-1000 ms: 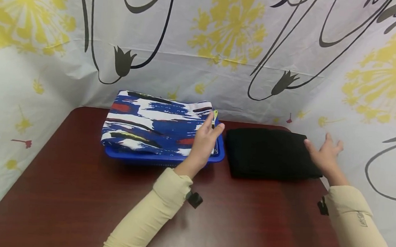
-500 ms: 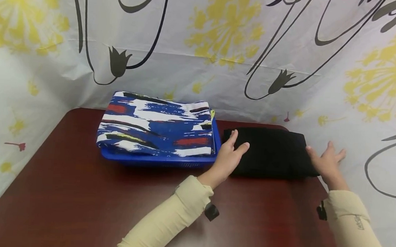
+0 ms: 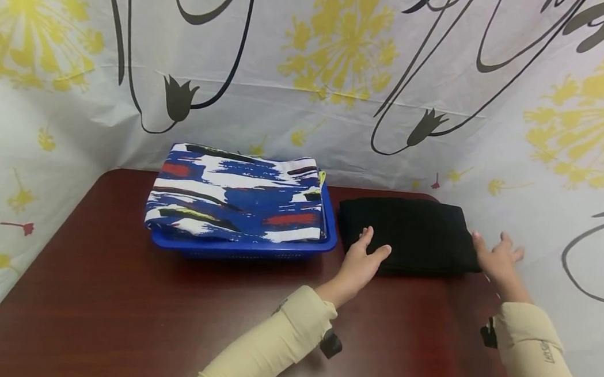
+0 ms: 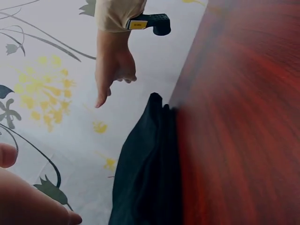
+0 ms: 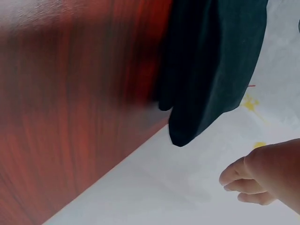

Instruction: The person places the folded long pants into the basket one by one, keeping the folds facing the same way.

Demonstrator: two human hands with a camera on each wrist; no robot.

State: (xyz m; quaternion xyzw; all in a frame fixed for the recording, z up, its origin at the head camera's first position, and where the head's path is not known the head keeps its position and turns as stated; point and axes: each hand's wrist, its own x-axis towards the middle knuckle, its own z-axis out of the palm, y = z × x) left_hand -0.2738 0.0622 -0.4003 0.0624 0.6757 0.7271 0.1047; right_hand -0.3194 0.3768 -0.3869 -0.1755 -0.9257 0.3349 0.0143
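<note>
A folded black cloth [image 3: 408, 232] lies on the right side of the table. My left hand [image 3: 357, 268] hovers by its front left corner with fingers spread, holding nothing. Near the cloth's right edge is my right hand [image 3: 500, 264], its fingers loosely spread and nothing in its grasp. In the right wrist view the right hand [image 5: 262, 176] stands apart from the cloth [image 5: 215, 70]. To the left, a folded cloth with blue, white and red brush strokes [image 3: 239, 193] rests in a blue plastic basket [image 3: 246, 245].
The dark red wooden table [image 3: 169, 319] runs up to a white curtain [image 3: 265, 105] with yellow and grey flower prints. This curtain also closes in the left and right sides.
My left hand has moved right, from the patterned cloth to the black cloth, and slightly nearer to me. The right hand has stayed by the black cloth's right edge.
</note>
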